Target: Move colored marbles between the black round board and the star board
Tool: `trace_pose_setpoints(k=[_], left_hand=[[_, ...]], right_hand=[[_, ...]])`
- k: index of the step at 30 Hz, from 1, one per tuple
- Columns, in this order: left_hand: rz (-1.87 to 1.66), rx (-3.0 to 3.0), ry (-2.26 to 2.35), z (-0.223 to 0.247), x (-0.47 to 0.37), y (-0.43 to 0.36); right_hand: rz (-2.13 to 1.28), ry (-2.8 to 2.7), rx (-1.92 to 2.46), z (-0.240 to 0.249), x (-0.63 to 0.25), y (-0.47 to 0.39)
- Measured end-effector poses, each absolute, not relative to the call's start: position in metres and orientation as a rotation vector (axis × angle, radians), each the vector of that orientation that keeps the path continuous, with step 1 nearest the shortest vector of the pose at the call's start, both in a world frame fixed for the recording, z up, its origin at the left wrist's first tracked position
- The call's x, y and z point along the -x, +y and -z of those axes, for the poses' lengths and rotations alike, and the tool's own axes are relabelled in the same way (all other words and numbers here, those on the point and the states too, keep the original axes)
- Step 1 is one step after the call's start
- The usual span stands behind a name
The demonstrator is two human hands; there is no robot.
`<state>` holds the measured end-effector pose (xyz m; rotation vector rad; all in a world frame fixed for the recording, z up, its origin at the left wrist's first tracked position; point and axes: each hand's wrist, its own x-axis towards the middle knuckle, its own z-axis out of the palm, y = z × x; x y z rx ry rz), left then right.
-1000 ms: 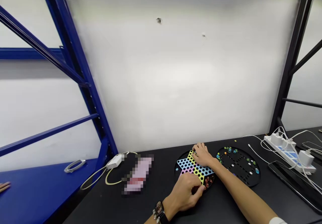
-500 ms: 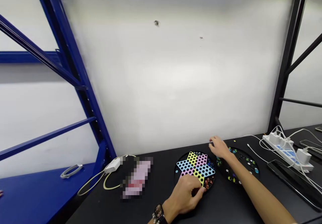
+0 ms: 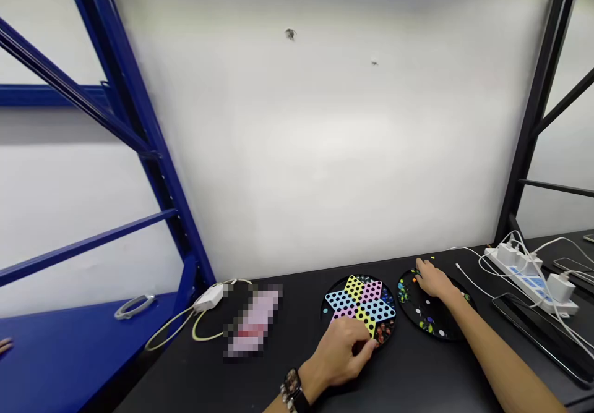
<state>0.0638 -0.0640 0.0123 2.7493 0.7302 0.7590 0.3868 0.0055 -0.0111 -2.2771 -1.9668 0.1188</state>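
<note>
A round Chinese checkers board (image 3: pixel 359 303) with a coloured star of holes lies on the black table (image 3: pixel 288 363). My left hand (image 3: pixel 343 351), with a watch on the wrist, grips its near rim. To its right sits a black round tray (image 3: pixel 429 323) holding several coloured marbles. My right hand (image 3: pixel 431 279) rests over the tray's far part, fingers down among the marbles. Whether it holds a marble is hidden.
A white charger with a yellowish cable (image 3: pixel 208 298) and a blurred pink object (image 3: pixel 253 323) lie to the left. A white power strip (image 3: pixel 533 280) with plugs and cables sits at the right, by a dark flat device (image 3: pixel 538 332). Blue shelving (image 3: pixel 93 258) stands at the left.
My right hand has moved from the checkers board rightward to the marble tray. My left hand has stayed on the board's near rim.
</note>
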Motion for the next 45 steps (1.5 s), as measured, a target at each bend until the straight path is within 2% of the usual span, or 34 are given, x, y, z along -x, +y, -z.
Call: trace_pose_setpoints(k=[6,11,15,18,22,25,29,33,41,45], left_hand=[[-0.763,-2.77,0.719,-0.011,-0.064,-0.064],[-0.763,-2.779,0.735,-0.011,-0.064,-0.064],[-0.768,-2.791,0.732,-0.013,-0.064,-0.065],[-0.746,-2.788,0.733,-0.014,-0.064,-0.065],[-0.726,-2.779,0.73,-0.014,-0.064,-0.064],[-0.727,-2.777,0.732,-0.014,-0.064,-0.064],[-0.718,-2.777,0.726,-0.014,-0.064,-0.065],[-0.707,-2.785,0.738,-0.013,-0.064,-0.065],[-0.735,-2.782,0.725,-0.012,-0.065,-0.064],[-0.724,-2.78,0.724,-0.011,-0.065,-0.064]], right_hand=[[-0.208,-1.862,2.186,0.024,-0.394,0.015],[-0.567,-1.591,2.041,0.021,-0.401,0.016],[-1.003,-1.236,1.474,0.001,-0.403,0.012],[-1.102,-0.87,1.035,-0.014,-0.403,0.011],[-1.222,-0.78,1.043,-0.014,-0.396,0.013],[-1.106,-1.1,1.356,-0.002,-0.385,0.014],[-0.602,-1.666,1.782,0.011,-0.369,0.011],[-0.372,-1.816,2.016,0.013,-0.354,0.006],[-0.37,-1.997,2.002,0.013,-0.347,0.003],[-0.494,-1.844,1.918,0.012,-0.35,0.007]])
